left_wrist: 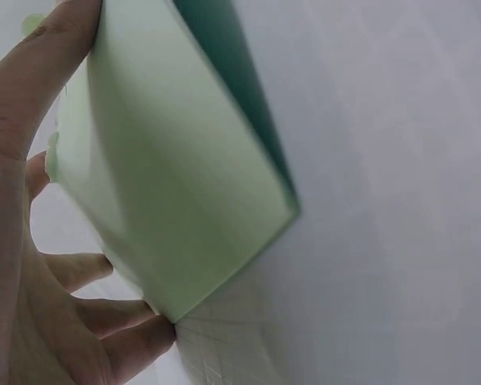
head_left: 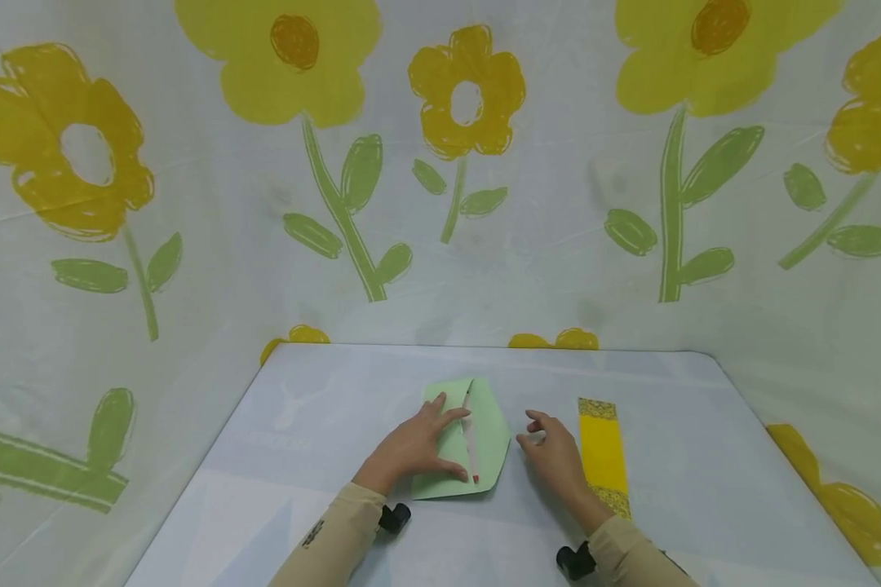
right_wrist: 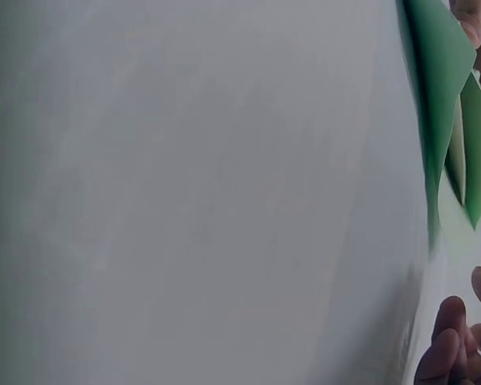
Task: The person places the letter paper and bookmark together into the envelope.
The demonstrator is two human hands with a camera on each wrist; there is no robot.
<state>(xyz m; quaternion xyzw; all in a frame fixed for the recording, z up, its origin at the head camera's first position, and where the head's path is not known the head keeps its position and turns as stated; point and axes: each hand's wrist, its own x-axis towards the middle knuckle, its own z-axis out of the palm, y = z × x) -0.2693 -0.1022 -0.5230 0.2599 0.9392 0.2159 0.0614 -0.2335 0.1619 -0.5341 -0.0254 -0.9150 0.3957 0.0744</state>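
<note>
L hand (left_wrist: 44,325) at 9 o'clock, fingers (left_wrist: 88,269) spread, thumb (left_wrist: 44,84) at 10 against folded lt-green paper (left_wrist: 176,176), some fingertips (left_wrist: 156,337) by its edge approx 7-8. Dk-green layer (left_wrist: 228,68) beneath, twd 1; pale tabletop (left_wrist: 393,200) at 3.

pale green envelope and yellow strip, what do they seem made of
Pale green pointed-flap envelope: matte paper or thin card, it seems, from crisp folds and dull surface. Yellow rectangular strip with speckled ends: perhaps paper or plastic film; it looks thin and flat, but its finish is unclear.
</note>
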